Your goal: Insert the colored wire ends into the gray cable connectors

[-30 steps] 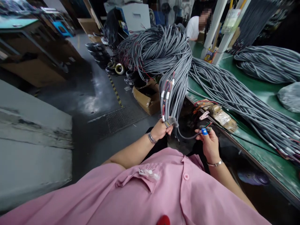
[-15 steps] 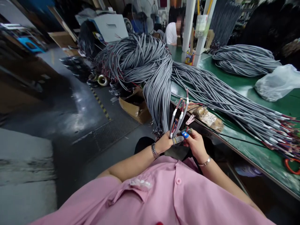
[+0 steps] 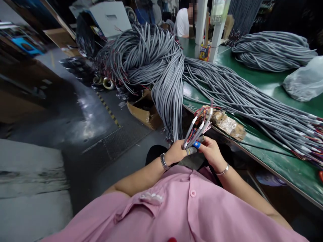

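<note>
Several grey cable ends with white bands and thin coloured wires stand up from my left hand, whose fingers are wrapped round them. My right hand is closed at their lower right side, its thumb in a blue cover pressed near the cables; what its fingertips pinch is too small to make out. Grey covers show on some fingertips. A pink clip is just behind the cable ends, by the table edge. A large grey cable bundle hangs down in front of my hands.
On the green table lie a long cable bundle, a cable coil, a plastic bag and a taped brown block. A cardboard box is on the floor. A person in white is behind the table.
The view has shifted a little. The cable ends in my left hand lean further right, and my right hand has moved closer against them.
</note>
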A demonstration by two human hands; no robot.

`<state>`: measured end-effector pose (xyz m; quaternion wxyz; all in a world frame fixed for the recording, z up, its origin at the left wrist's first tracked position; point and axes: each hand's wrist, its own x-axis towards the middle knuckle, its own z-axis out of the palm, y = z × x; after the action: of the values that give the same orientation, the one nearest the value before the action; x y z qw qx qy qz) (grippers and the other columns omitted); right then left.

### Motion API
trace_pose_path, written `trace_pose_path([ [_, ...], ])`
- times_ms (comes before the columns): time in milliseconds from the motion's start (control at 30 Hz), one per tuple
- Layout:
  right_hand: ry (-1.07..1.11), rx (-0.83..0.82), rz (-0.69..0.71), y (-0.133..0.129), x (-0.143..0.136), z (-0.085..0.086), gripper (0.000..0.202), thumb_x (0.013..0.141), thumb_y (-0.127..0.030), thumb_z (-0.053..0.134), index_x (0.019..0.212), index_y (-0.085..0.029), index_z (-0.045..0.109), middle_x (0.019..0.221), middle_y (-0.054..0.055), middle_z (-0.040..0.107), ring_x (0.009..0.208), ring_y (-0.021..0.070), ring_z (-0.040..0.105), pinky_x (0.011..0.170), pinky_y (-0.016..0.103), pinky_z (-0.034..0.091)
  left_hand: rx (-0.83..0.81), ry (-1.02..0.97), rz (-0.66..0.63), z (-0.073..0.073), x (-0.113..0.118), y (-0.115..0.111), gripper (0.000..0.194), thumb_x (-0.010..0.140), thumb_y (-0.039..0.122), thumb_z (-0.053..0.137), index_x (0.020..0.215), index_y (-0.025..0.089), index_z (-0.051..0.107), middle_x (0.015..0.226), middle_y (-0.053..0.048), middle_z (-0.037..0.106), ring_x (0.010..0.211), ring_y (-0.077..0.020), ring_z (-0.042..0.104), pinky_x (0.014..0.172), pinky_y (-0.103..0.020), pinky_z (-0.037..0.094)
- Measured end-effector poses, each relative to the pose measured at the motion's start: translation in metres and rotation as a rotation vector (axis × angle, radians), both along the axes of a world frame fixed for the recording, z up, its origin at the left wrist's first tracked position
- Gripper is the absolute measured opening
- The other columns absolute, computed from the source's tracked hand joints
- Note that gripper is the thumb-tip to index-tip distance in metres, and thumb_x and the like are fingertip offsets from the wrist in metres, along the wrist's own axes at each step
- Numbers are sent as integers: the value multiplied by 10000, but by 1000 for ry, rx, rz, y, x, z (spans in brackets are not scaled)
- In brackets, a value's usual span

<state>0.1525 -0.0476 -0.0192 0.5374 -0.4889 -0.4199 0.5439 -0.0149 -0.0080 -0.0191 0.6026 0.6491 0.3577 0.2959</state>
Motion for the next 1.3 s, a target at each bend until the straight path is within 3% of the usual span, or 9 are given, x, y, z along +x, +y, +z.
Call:
trace_pose_path([
  [200, 70, -50, -52, 2, -3, 1, 255, 681, -395, 769, 706, -177, 641, 554, -41, 537, 487, 82, 429, 486, 228, 366, -69, -161, 153, 1, 1, -3, 321, 781, 398, 673, 613, 128, 630, 549, -23, 602, 530, -106, 533, 590, -242, 440],
  [500, 25, -21, -55, -9, -10, -1, 220, 732, -377, 734, 750, -174, 651, 643, -22, 566, 548, 90, 438, 524, 233, 363, -133, -271, 340, 3, 8, -7, 303, 761, 390, 690, 621, 128, 627, 540, -36, 616, 491, -111, 546, 491, -226, 390],
  [667, -5, 20, -48, -9, -10, 1, 221, 782, -392, 685, 767, -177, 637, 609, -33, 533, 538, 86, 416, 526, 233, 350, -148, -302, 328, 9, 12, -8, 317, 752, 381, 689, 578, 132, 602, 509, -27, 591, 465, -110, 537, 484, -232, 396],
  [833, 30, 34, -40, -3, -11, 3, 284, 771, -433, 687, 904, -188, 633, 734, -9, 600, 554, 88, 444, 516, 234, 371, -159, -288, 324, 8, 15, -9, 296, 740, 373, 691, 587, 134, 607, 493, -19, 580, 449, -106, 519, 488, -236, 405],
  [1067, 119, -3, -100, 1, -12, 5, 263, 733, -426, 723, 777, -184, 631, 664, -14, 564, 533, 88, 420, 500, 232, 357, -145, -276, 306, 8, 18, -9, 321, 744, 381, 683, 564, 135, 583, 491, -18, 573, 450, -105, 513, 495, -246, 425],
  [1300, 221, -20, -176, 0, -19, -6, 241, 727, -405, 734, 774, -190, 637, 653, -24, 557, 532, 80, 434, 501, 219, 374, -174, -325, 351, 1, 21, -7, 261, 740, 365, 680, 642, 133, 610, 508, -4, 574, 453, -110, 524, 476, -246, 435],
])
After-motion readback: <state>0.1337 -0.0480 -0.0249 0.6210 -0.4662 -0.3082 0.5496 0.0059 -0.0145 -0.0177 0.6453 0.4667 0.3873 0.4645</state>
